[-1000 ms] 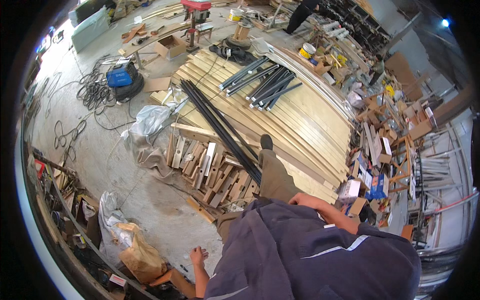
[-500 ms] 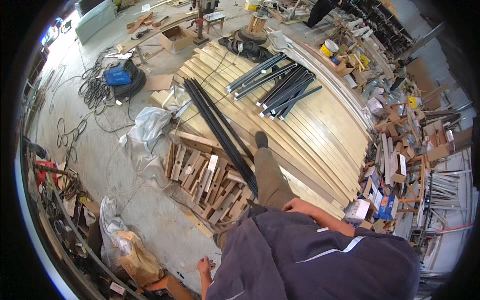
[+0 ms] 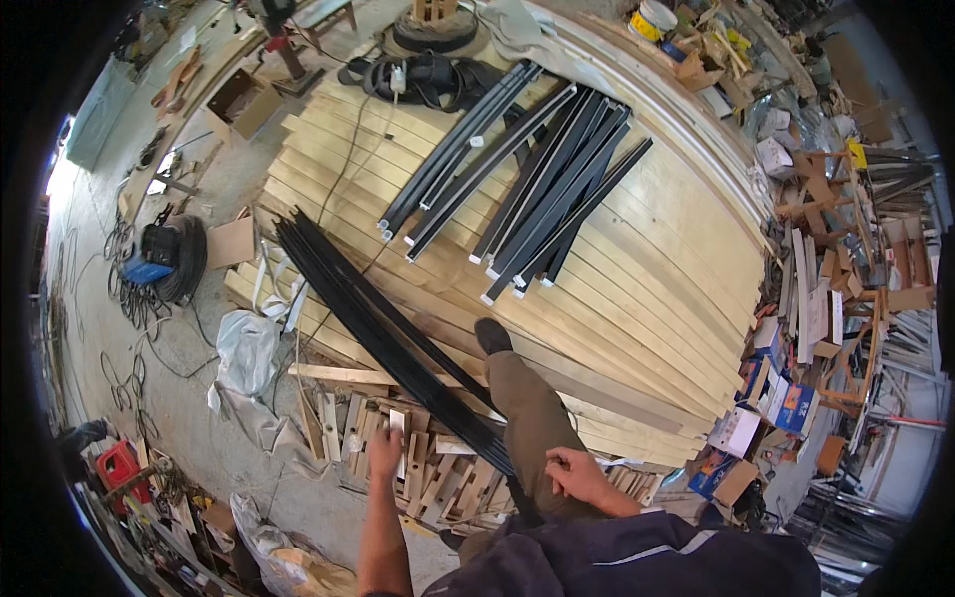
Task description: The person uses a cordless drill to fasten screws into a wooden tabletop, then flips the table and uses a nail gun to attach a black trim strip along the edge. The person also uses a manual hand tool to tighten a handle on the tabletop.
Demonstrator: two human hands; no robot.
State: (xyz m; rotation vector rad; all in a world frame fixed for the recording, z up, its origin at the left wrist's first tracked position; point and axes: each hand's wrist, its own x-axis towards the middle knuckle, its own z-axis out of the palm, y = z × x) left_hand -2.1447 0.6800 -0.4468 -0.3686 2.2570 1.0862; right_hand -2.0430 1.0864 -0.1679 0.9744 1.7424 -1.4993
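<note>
My left hand hangs in the air above a pile of short wooden blocks, its fingers curled in and nothing visible in them. My right hand is over my brown-trousered leg, its fingers loosely bent and partly apart, holding nothing. A bundle of long thin black bars runs from beside my leg toward the upper left, across pale wooden boards. Farther off on the boards lie several dark square tubes with white ends. My foot is on the boards.
A black strap-like heap lies at the boards' far edge. At left are a blue machine with coiled cable and white plastic sheeting. Cartons and scrap crowd the right side. A thin cable crosses the boards.
My left hand has risen from low near the floor to over the wooden blocks. My right hand has come forward over my leg. The view has come closer to the boards and tubes.
</note>
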